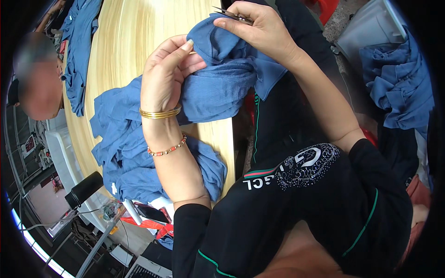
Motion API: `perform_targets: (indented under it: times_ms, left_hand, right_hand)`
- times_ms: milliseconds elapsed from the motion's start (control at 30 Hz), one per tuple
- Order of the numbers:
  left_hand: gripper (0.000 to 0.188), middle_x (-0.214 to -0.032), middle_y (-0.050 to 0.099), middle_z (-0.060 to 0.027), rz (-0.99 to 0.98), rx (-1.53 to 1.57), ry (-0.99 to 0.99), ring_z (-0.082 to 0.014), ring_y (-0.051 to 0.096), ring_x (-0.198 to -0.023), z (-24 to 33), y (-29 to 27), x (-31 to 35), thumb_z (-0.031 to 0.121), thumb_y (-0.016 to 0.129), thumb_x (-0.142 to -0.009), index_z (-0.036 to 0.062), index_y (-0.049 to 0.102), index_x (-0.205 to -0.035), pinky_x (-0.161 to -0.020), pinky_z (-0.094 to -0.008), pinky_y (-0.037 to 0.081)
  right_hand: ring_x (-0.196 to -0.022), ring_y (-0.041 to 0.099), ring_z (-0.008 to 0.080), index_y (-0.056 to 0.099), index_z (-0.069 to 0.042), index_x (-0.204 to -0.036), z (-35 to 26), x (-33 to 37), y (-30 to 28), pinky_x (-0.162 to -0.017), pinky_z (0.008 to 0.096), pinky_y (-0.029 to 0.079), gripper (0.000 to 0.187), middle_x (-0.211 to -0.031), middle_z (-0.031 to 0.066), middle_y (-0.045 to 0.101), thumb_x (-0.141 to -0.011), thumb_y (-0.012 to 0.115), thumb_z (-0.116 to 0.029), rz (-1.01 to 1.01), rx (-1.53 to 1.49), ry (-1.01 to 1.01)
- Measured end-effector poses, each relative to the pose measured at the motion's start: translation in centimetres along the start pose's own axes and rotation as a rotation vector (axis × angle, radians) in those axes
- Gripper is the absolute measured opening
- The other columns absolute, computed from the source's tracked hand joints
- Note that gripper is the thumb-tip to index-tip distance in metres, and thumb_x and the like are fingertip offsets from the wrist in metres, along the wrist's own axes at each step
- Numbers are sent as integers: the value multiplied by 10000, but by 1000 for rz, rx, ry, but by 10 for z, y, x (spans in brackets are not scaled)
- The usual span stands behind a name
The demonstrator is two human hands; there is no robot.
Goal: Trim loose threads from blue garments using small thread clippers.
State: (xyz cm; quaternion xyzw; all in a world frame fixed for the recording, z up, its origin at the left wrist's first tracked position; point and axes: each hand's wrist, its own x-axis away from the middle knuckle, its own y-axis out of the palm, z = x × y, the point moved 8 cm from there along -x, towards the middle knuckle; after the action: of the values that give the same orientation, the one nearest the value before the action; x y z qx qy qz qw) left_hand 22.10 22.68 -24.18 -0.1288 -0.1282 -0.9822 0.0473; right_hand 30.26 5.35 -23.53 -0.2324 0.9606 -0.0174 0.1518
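A blue garment (215, 88) is lifted over the edge of the table, its lower part draping toward my lap. My left hand (169, 67) pinches its edge between thumb and forefinger, the other fingers behind the cloth. Small dark thread snips (234, 16) sit in my right hand (262, 32), blades pointing left above the raised fold. The thumb of that hand lies along the snips, close against the cloth; whether it also grips the fabric is hard to see. More blue garments (125, 139) lie heaped under and beside my left forearm.
The wooden table (139, 28) runs away from me, with another blue garment (81, 51) along its left side. A person (39, 78) is at the far left. Right of me, blue garments (398, 83) hang beside a grey plastic bin (371, 32). A phone (153, 213) lies low left.
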Motion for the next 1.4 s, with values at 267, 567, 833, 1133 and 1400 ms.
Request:
perform_targets:
  times_ms: [267, 567, 833, 1133, 1400]
  left_hand:
    - [164, -844, 639, 1, 7, -144, -31, -82, 604, -672, -4, 15, 3, 190, 637, -929, 34, 632, -976, -650, -225, 512]
    - [171, -725, 610, 10, 160, -599, 243, -63, 530, -639, -2, 15, 3, 68, 722, -795, -25, 613, -887, -578, -234, 447]
    - [202, -910, 689, -6, -83, -266, -1, -46, 589, -795, -2, 11, 8, 53, 653, -907, -29, 690, -1087, -763, -190, 478]
    - [196, -942, 706, -42, -95, -187, -83, -97, 660, -835, -15, -9, 1, 56, 651, -923, -11, 682, -1105, -802, -221, 531]
    - [218, -952, 703, -57, -97, -155, -81, -104, 676, -843, -19, -10, -4, 81, 648, -935, -28, 667, -1123, -802, -206, 553]
  right_hand:
    - [-621, 433, 22, 624, -8, -853, -18, -1, 6, -530, 212, 350, 140, -686, -68, 504, -923, 689, -111, 30, -133, -28]
    - [-621, 404, 16, 610, -17, -820, -23, -2, -7, -529, 206, 325, 146, -703, -69, 476, -923, 683, -89, 84, -182, -48]
    - [-636, 427, 42, 602, -17, -765, -28, -3, -14, -548, 228, 341, 198, -688, -52, 460, -919, 686, -108, 161, -145, -443]
    - [-663, 511, 101, 641, -6, -903, -4, -4, -6, -594, 262, 416, 133, -753, 19, 530, -901, 692, -129, 96, 199, -20]
    - [-757, 605, 96, 717, -95, -1123, -21, 30, 20, -678, 228, 488, 243, -833, 9, 620, -895, 716, -180, -90, 520, -495]
